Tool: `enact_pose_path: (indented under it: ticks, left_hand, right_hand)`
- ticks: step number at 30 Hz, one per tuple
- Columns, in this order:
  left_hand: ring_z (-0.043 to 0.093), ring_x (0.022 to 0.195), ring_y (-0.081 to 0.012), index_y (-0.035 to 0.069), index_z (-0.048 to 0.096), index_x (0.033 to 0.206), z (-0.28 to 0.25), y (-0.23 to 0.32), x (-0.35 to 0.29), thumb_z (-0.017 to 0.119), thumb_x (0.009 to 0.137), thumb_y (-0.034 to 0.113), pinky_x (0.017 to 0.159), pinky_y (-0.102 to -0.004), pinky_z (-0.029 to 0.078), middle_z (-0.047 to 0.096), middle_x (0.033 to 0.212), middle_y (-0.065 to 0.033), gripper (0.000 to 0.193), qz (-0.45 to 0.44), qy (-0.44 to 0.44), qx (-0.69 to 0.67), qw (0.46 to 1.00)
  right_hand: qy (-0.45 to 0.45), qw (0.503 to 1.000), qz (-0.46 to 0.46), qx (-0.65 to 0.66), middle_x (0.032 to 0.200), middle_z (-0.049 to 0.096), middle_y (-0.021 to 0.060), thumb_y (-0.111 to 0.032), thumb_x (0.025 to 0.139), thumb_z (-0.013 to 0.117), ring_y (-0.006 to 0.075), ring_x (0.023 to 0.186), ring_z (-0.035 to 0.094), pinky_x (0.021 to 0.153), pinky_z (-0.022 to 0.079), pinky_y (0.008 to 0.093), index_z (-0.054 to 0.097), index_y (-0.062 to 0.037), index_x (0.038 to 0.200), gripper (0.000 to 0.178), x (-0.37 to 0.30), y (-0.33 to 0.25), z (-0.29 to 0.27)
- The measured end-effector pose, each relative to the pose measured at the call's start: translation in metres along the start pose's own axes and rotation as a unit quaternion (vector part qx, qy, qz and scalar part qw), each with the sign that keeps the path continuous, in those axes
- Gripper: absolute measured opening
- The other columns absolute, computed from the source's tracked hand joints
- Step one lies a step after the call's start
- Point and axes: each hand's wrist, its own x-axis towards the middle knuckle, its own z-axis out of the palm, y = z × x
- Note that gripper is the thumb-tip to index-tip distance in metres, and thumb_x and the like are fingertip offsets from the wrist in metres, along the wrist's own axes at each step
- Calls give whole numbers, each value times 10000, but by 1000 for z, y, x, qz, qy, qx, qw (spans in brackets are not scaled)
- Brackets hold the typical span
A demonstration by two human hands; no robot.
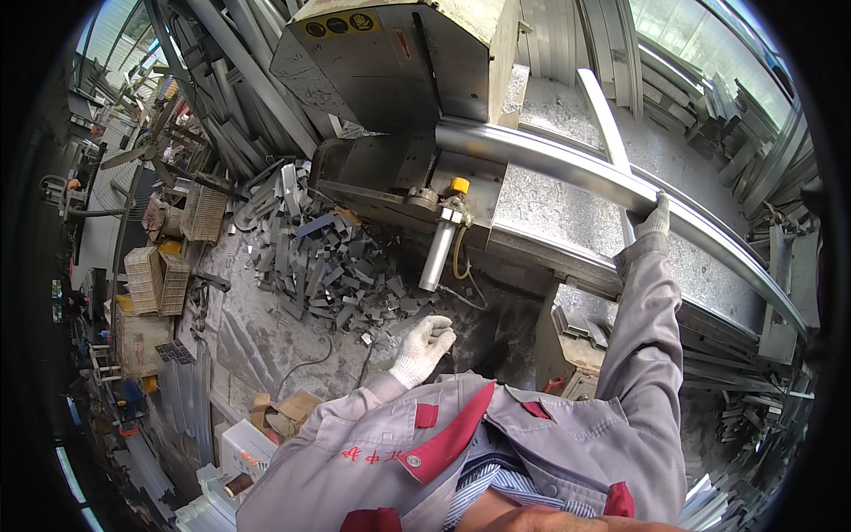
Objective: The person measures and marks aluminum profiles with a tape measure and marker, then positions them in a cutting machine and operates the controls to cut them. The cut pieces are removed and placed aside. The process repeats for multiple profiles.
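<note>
A long silver aluminium profile (554,165) runs from under the guard of a cutting saw (381,66) toward the right, across a metal bench (550,217). My right hand (656,218), in a white glove, is closed around the profile right of its middle. In front of my chest is my left hand (424,348), also gloved, with its fingers loosely curled and nothing visible in them. It touches neither the saw nor the profile. Nearest to it is a pneumatic cylinder (436,253) with a yellow knob (458,185), on the saw's front. The blade is hidden.
Many short metal offcuts (328,266) lie heaped on the floor left of the saw. Plastic crates (144,277) stand farther left. Long profiles (253,71) lean behind the saw, and more stock (709,120) lies at the far right. A hose (306,363) crosses the floor.
</note>
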Motion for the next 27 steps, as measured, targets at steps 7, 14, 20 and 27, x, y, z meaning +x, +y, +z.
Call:
enact_pose_path:
  ticks: [7,14,20,27]
  left_hand:
    - [660,1038,-94,31,622,1329,-5,4,11,709,1038,94,946,-273,550,705,1166,-45,310,33,-9,-12,999]
    - [705,1021,-133,13,656,1294,21,49,23,755,1011,182,935,-310,583,749,1150,-94,343,42,-26,110,993]
    - [731,1034,-162,40,669,1271,51,114,45,780,972,170,957,-333,591,753,1123,-85,344,181,-116,187,959]
    - [704,1092,-345,124,651,1286,77,190,135,819,906,301,989,-455,567,713,1187,-133,452,363,-23,354,862]
  right_hand:
    - [-25,999,-10,27,1333,653,176,-400,940,798,390,1190,658,1002,606,629,625,-113,1358,536,2,5,-5]
    - [-26,999,-17,23,1294,654,177,-394,948,801,394,1175,654,972,625,618,583,-80,1392,586,-4,8,0]
    - [-24,999,-20,-21,1222,668,159,-501,925,812,344,1122,652,890,639,532,620,-99,1324,598,-11,6,-4]
    - [25,995,22,-92,980,738,74,-684,907,729,296,891,675,796,533,529,703,-170,1126,559,-1,4,-5]
